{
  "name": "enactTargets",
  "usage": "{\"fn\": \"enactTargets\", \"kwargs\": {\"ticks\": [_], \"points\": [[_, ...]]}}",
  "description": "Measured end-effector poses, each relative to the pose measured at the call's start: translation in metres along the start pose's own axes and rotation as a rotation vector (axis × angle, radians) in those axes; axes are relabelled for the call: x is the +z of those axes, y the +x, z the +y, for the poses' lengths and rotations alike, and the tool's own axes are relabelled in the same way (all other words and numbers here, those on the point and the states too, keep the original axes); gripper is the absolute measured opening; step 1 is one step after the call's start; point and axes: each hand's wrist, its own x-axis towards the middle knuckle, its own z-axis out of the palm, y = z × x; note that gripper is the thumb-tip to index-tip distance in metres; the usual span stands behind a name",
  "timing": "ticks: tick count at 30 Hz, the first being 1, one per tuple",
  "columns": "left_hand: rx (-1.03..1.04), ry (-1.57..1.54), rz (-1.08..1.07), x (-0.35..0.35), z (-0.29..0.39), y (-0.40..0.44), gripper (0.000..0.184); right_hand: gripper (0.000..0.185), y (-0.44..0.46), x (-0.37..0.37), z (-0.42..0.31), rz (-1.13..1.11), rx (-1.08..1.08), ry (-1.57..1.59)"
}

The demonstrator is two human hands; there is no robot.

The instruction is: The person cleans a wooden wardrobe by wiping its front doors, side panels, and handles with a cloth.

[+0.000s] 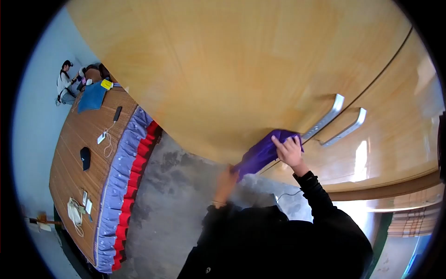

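Observation:
A bunched purple cloth [261, 152] is stretched between my two hands in front of the wardrobe door [186, 69]. My right hand [289, 151] grips its upper right end, fingers bent over the edge, just below the wardrobe's metal handle [325, 117]. Lower and to the left, my left hand [225, 183] is smeared by motion but closed around the other end. A second metal handle [346, 128] sits on the neighbouring door, to the right of the seam.
To the left, a bed with a woven mat [69, 162] holds a black cap [85, 158], a blue cushion [92, 96], a power strip [118, 114] and cables. Another person [66, 83] is at its far end. Grey concrete floor [162, 209] lies between bed and wardrobe.

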Motion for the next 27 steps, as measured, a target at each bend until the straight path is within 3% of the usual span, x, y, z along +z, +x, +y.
{"fn": "enactTargets", "kwargs": {"ticks": [5,11,14,18,20,23,25,27], "points": [[0.075,-0.031,0.216,-0.079,0.03,0.012,0.018,0.057,0.08,0.01,-0.034,0.075,0.15,-0.12],[0.179,-0.3,0.464,-0.157,0.079,0.03,0.017,0.051,0.176,0.016,-0.055,0.351,0.214,-0.247],[0.179,-0.13,0.595,-0.195,0.072,0.04,0.018,0.051,0.205,0.034,-0.07,0.356,0.251,-0.323],[0.238,0.015,0.671,-0.24,0.051,0.07,0.019,0.05,0.227,0.084,-0.103,0.367,0.314,-0.367],[0.139,-0.155,0.609,-0.263,0.051,0.089,0.022,0.049,0.235,0.112,-0.121,0.363,0.355,-0.364],[0.154,-0.087,0.665,-0.296,0.023,0.124,0.025,0.049,0.256,0.148,-0.144,0.381,0.372,-0.362],[0.223,0.002,0.662,-0.323,0.004,0.149,0.025,0.048,0.266,0.163,-0.161,0.258,0.403,-0.362],[0.242,-0.128,0.648,-0.347,0.0,0.174,0.023,0.048,0.285,0.172,-0.169,0.267,0.384,-0.341]]}}
